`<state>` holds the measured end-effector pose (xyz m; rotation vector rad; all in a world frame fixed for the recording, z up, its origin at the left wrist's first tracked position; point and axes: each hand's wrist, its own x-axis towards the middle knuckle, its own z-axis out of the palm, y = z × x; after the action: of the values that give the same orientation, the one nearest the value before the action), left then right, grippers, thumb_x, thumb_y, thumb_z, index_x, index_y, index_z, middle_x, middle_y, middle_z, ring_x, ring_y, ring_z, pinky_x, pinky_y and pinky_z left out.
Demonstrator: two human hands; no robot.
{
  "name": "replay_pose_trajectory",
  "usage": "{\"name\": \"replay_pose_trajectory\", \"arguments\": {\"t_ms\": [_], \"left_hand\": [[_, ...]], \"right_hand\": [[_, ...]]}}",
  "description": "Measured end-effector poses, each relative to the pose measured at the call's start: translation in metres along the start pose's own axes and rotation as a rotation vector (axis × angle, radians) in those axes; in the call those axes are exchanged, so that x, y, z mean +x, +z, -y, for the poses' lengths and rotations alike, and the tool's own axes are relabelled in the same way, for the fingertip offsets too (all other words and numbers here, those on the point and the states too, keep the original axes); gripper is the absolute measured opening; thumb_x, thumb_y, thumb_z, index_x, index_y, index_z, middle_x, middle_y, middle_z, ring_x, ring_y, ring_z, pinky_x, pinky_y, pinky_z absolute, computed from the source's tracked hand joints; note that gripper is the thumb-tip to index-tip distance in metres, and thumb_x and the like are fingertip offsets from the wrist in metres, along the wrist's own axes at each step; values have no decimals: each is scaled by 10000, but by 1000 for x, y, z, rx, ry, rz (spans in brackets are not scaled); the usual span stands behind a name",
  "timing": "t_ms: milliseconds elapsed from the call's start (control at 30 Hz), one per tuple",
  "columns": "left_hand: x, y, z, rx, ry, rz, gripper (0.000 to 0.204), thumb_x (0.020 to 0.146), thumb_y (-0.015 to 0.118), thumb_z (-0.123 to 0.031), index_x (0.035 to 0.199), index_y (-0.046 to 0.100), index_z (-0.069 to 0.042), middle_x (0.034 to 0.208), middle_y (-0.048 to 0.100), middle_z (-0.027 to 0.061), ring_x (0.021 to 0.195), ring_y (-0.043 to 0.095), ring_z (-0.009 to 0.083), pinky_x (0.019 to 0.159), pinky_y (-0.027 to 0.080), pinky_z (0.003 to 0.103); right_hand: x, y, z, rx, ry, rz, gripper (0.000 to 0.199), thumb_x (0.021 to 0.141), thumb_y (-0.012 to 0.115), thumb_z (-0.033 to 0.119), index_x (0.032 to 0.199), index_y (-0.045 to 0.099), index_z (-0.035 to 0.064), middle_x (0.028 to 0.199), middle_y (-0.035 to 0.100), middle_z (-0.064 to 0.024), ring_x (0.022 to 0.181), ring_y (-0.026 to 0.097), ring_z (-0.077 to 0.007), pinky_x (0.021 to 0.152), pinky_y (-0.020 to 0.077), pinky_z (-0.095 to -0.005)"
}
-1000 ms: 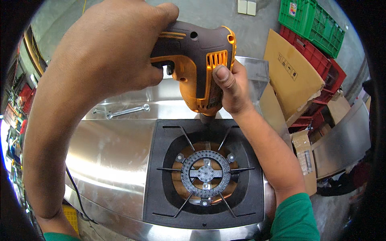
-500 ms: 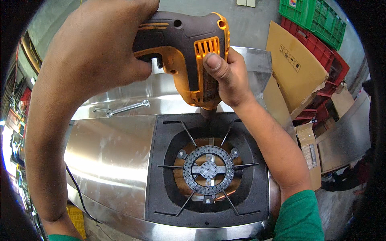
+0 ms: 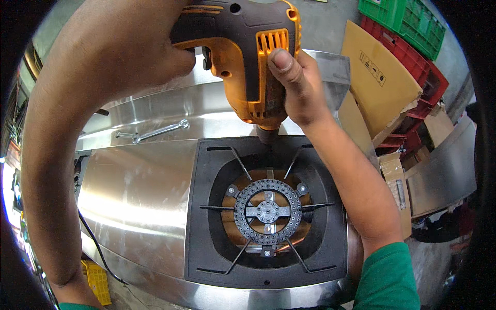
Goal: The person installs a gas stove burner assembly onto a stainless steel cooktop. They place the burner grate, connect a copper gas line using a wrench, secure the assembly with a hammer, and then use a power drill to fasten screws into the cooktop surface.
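Observation:
My left hand (image 3: 129, 49) is wrapped round the handle of an orange and dark brown power drill (image 3: 250, 67), whose trigger shows uncovered. My right hand (image 3: 305, 95) grips the side of the drill's body, thumb lying near the orange vents. The drill points downward, its dark chuck (image 3: 267, 134) over the back edge of a black square stove plate (image 3: 330, 253). Whatever the chuck bears on is hidden or too dark to make out. In the plate's opening sits a round burner ring (image 3: 267, 212), with thin metal pan-support bars around it.
Wrenches (image 3: 160, 130) lie on the steel ledge behind the stove's steel top (image 3: 137, 196). A black cable (image 3: 95, 243) hangs at the left front. To the right stand cardboard sheets (image 3: 380, 77), red crates (image 3: 398, 49), a green crate (image 3: 421, 31) and a curved metal sheet (image 3: 444, 170).
The stove, wrenches and drill all sit slightly higher in the picture. Both hands keep their hold on the drill, and its chuck remains at the plate's back edge.

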<state>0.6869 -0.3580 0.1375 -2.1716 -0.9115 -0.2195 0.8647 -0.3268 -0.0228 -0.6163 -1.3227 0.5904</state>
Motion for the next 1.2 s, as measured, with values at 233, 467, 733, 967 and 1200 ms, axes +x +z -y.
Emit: {"name": "replay_pose_trajectory", "arguments": {"t_ms": [233,467,733,967,1200], "left_hand": [[3,10,-4,32,31,-154,394,683,835,-302,919,635,-59,704,676,123,721,707,321,699,555,420],[14,34,16,-132,124,-209,406,637,805,-229,943,606,-53,733,664,154,751,682,365,696,535,445],[23,43,23,-233,152,-211,446,584,771,-144,971,573,-46,766,650,190,786,654,416,694,512,472],[22,44,30,-225,172,-197,483,555,749,-102,996,560,-44,799,644,215,815,640,444,700,502,487],[20,47,24,-204,125,-242,469,564,735,-93,994,557,-37,776,628,223,806,633,453,697,485,501]], "right_hand": [[-1,-9,-1,-26,-22,-50,751,793,772,625,1129,659,-37,1016,704,-104,921,679,-168,842,552,-302],[0,-7,-4,15,-12,-64,769,778,776,641,1121,667,-38,1017,709,-104,918,683,-168,842,555,-306],[2,-12,-7,18,-22,-53,772,772,782,639,1126,669,-37,1019,713,-120,908,697,-176,825,574,-305],[2,-12,-6,27,-28,-33,774,773,775,646,1111,677,-43,998,719,-121,895,706,-176,828,581,-303],[3,-12,-7,12,-8,-33,783,765,776,654,1098,681,-48,985,722,-125,889,712,-179,816,589,-307]]}}
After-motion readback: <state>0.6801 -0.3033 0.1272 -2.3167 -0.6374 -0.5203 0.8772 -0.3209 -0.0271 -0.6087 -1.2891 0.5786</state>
